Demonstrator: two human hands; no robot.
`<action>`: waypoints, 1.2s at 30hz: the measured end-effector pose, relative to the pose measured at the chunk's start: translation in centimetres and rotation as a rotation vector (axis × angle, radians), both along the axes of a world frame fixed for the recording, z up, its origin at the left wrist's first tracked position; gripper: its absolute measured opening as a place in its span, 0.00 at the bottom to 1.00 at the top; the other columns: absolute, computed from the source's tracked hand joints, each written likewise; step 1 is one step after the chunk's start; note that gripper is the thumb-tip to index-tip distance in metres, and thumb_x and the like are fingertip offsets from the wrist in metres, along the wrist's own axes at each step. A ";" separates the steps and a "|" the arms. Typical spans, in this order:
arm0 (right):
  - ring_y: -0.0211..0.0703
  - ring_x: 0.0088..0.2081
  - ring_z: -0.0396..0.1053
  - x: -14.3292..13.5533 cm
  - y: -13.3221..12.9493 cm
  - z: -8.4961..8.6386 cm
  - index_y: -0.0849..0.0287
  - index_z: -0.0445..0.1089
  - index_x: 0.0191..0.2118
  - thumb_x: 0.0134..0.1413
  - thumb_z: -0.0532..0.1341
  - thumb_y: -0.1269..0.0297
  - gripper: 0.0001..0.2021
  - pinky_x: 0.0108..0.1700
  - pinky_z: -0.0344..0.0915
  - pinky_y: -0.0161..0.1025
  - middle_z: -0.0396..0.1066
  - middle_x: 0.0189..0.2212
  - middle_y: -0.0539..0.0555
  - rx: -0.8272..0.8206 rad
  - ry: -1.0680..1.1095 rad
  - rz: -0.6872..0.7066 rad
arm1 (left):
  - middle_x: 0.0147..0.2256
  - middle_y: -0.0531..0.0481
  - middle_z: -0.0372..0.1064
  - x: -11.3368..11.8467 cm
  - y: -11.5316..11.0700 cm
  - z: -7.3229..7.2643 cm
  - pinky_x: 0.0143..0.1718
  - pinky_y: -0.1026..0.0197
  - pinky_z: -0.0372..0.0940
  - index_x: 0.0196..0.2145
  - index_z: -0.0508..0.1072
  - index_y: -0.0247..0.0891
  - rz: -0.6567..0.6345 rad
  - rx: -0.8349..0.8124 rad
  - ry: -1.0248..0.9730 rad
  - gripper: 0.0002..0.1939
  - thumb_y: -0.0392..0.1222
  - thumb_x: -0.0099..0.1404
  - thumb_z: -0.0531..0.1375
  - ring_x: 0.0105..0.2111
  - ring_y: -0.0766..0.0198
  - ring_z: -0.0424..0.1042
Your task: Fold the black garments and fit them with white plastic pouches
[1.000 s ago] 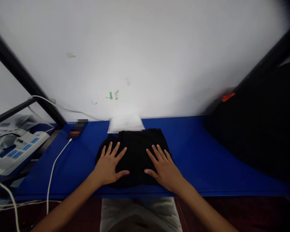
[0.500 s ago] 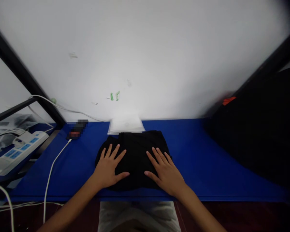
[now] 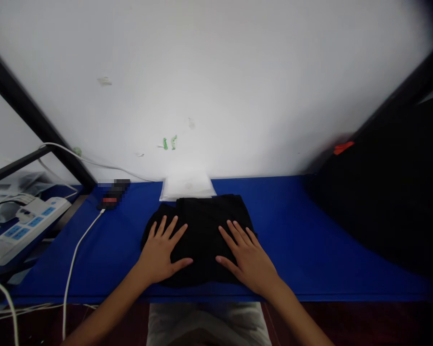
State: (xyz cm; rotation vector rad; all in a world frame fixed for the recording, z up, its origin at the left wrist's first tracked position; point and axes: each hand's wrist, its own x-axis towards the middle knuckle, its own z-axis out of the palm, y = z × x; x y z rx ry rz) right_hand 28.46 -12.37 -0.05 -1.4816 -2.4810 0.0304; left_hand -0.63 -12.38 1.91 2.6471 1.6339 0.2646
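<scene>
We seem to be smoothing the folded black cloth [image 3: 204, 240] on the flat blue tabletop [image 3: 292, 240] | our left hand [image 3: 160, 251] and right hand [image 3: 248, 254] spread atop it | next move likely calls for keeping folds aligned

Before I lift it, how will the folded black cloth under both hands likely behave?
The folded black cloth will probably be floppy, since its outline looks soft and uneven. It may unfold if lifted by one edge, as layers seem to overlap along its far side. It seems unlikely to roll, lying low and flat on the blue tabletop.
</scene>
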 end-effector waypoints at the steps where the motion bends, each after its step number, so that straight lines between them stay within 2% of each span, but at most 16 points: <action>1: 0.59 0.69 0.43 0.0 0.0 0.1 0.53 0.47 0.69 0.61 0.50 0.38 0.38 0.65 0.49 0.61 0.45 0.69 0.62 -0.004 -0.002 0.000 | 0.69 0.44 0.41 0.0 0.0 0.0 0.62 0.31 0.44 0.68 0.47 0.52 -0.002 0.000 -0.001 0.44 0.72 0.62 0.51 0.67 0.34 0.40; 13: 0.59 0.69 0.43 -0.2 -0.1 0.5 0.56 0.49 0.69 0.61 0.48 0.37 0.38 0.65 0.49 0.60 0.45 0.68 0.64 -0.018 -0.038 -0.007 | 0.69 0.45 0.41 0.0 0.0 -0.2 0.62 0.32 0.45 0.68 0.46 0.52 0.000 0.037 0.020 0.43 0.71 0.62 0.52 0.67 0.36 0.41; 23: 0.59 0.68 0.44 0.0 -0.2 0.2 0.55 0.49 0.69 0.61 0.51 0.39 0.37 0.64 0.51 0.62 0.47 0.68 0.64 0.022 0.002 0.019 | 0.69 0.44 0.41 0.2 -0.6 -0.1 0.61 0.31 0.46 0.68 0.46 0.51 0.008 0.016 0.013 0.43 0.71 0.63 0.51 0.67 0.34 0.41; 28: 0.59 0.67 0.49 0.7 -1.2 1.4 0.60 0.53 0.67 0.63 0.53 0.44 0.34 0.63 0.54 0.63 0.52 0.66 0.66 0.006 0.054 0.098 | 0.68 0.39 0.45 0.2 -1.3 0.4 0.59 0.28 0.48 0.68 0.49 0.48 -0.003 0.005 -0.018 0.43 0.70 0.62 0.53 0.66 0.32 0.43; 30: 0.57 0.66 0.52 1.6 -2.0 2.2 0.59 0.53 0.67 0.63 0.55 0.47 0.32 0.63 0.58 0.60 0.53 0.66 0.64 -0.019 0.084 0.162 | 0.67 0.36 0.48 -0.1 -1.8 0.9 0.60 0.28 0.48 0.67 0.52 0.43 -0.067 0.024 -0.059 0.46 0.71 0.60 0.54 0.66 0.34 0.46; 33: 0.56 0.64 0.57 3.4 -3.7 3.0 0.55 0.54 0.66 0.61 0.59 0.49 0.32 0.59 0.65 0.55 0.56 0.65 0.61 -0.070 0.104 0.243 | 0.65 0.34 0.53 -0.7 -3.0 1.8 0.62 0.32 0.50 0.65 0.56 0.39 -0.292 0.028 -0.136 0.50 0.73 0.55 0.58 0.65 0.39 0.52; 34: 0.55 0.63 0.59 4.0 -4.3 3.2 0.54 0.56 0.66 0.62 0.59 0.51 0.30 0.58 0.67 0.54 0.58 0.64 0.60 -0.081 0.112 0.247 | 0.64 0.35 0.55 -1.0 -3.4 2.1 0.62 0.35 0.51 0.63 0.58 0.39 -0.365 0.017 -0.156 0.47 0.71 0.56 0.59 0.64 0.41 0.54; 36: 0.53 0.60 0.64 5.0 -5.3 3.4 0.52 0.62 0.62 0.64 0.57 0.56 0.22 0.56 0.70 0.52 0.63 0.61 0.58 -0.094 0.146 0.228 | 0.61 0.39 0.61 -1.4 -4.4 2.5 0.61 0.40 0.56 0.58 0.64 0.41 -0.445 0.003 -0.196 0.32 0.61 0.63 0.61 0.63 0.47 0.58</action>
